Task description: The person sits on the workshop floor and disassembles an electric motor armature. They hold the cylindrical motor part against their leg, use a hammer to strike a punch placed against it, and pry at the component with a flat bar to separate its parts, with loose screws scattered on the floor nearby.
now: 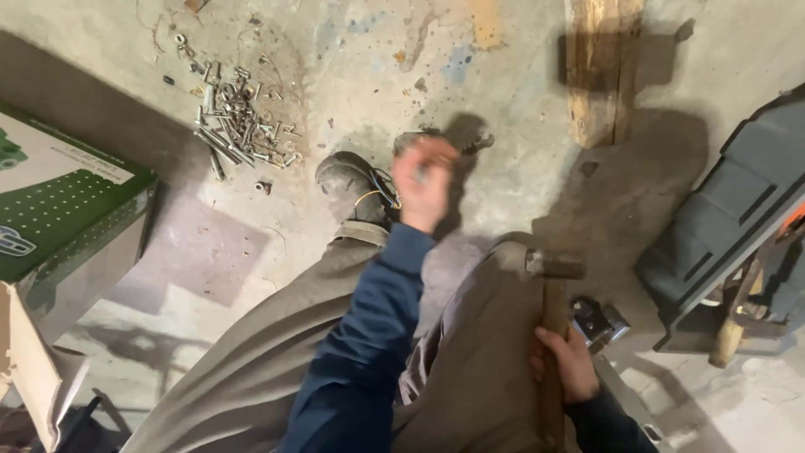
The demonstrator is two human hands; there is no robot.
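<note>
Wooden-handled hammer (553, 335) in right hand (568, 362)

Left hand (425, 182) raised, blurred, grip unclear; right hand (566, 365) grip closed.

Floor (520, 101): bare concrete, stained, with paint flecks and pale patches. At 11 o'clock, a loose pile of bolts (235, 122), with a few nuts scattered just above it. At 9 o'clock, a green-and-white box (59, 201), flap open at its lower edge. At 1 o'clock, a worn plank (599, 71) lies flat, running toward the top edge. At 3 o'clock, a dark grey case (729, 218), a wooden handle (729, 335) just beside its lower edge. Near centre, a dusty boot (348, 184) stands on the concrete.
</note>
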